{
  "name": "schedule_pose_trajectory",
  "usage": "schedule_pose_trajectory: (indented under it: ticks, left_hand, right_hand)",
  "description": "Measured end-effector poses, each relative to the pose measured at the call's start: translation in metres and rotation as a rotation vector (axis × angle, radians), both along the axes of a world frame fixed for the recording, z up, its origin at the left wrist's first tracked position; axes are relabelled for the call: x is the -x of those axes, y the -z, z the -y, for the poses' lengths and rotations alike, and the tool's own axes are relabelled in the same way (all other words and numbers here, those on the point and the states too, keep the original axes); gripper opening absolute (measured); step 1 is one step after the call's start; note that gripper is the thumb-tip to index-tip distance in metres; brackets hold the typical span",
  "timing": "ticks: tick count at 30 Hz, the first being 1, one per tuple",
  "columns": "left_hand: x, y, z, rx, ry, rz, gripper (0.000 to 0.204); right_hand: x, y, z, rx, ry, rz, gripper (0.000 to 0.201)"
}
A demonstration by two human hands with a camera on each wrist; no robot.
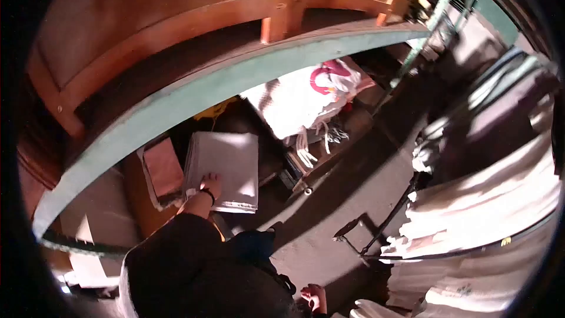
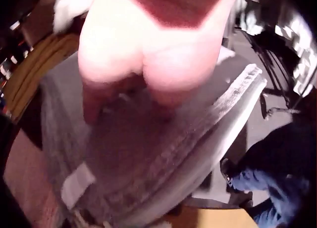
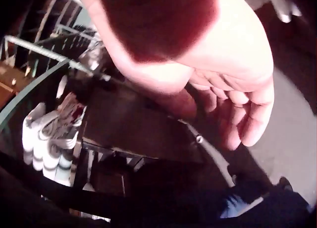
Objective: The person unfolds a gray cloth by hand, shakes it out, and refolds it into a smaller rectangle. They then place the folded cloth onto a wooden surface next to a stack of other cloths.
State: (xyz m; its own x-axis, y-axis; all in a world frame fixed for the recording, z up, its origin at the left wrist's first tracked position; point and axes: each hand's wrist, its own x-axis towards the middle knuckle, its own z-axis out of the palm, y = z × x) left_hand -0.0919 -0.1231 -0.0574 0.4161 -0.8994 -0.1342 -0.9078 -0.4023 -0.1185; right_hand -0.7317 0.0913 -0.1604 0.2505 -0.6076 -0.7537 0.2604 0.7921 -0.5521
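Observation:
A thick stack of folded pale grey cloth (image 1: 232, 162) lies below the green beam, left of centre in the head view. My left hand (image 1: 210, 186) rests on top of it near its front left part, fingers pointing away from me. In the left wrist view this hand (image 2: 148, 54) covers the middle of the stack, and the layered edge (image 2: 218, 114) and a small white tag (image 2: 78, 185) show beside it. My right hand (image 1: 315, 298) hangs low by my body, away from the cloth. Its fingers (image 3: 260, 111) curl loosely around nothing in the right wrist view.
A pink folded cloth (image 1: 163, 168) lies left of the stack. White fringed textiles (image 1: 288, 106) sit on a dark wooden surface to the right. A curved green beam (image 1: 235, 70) runs overhead of these, below wooden panels (image 1: 176, 0). White cloths (image 1: 494, 194) hang at right, near a thin black stand (image 1: 385, 227).

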Motion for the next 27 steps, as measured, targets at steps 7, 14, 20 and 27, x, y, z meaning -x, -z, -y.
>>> schedule_pose_trajectory:
  ticks: [7, 14, 20, 27]
  left_hand:
    - [0.154, -0.024, 0.063, -0.225, 0.073, -0.319, 0.042]
    - [0.296, -0.093, 0.103, -0.202, 0.272, -0.513, 0.040]
    - [0.394, -0.120, 0.142, -0.157, 0.322, -0.623, 0.039]
    - [0.458, -0.142, 0.157, -0.127, 0.329, -0.690, 0.037]
  right_hand:
    - [-0.182, -0.339, 0.282, 1.258, -0.846, -0.557, 0.019]
    - [-0.370, -0.458, 0.286, 1.256, -1.939, 0.337, 0.022]
    - [-0.339, -0.425, 0.225, 0.824, -2.465, 0.738, 0.029]
    - [-0.275, -0.419, 0.201, 1.002, -2.617, 1.100, 0.020]
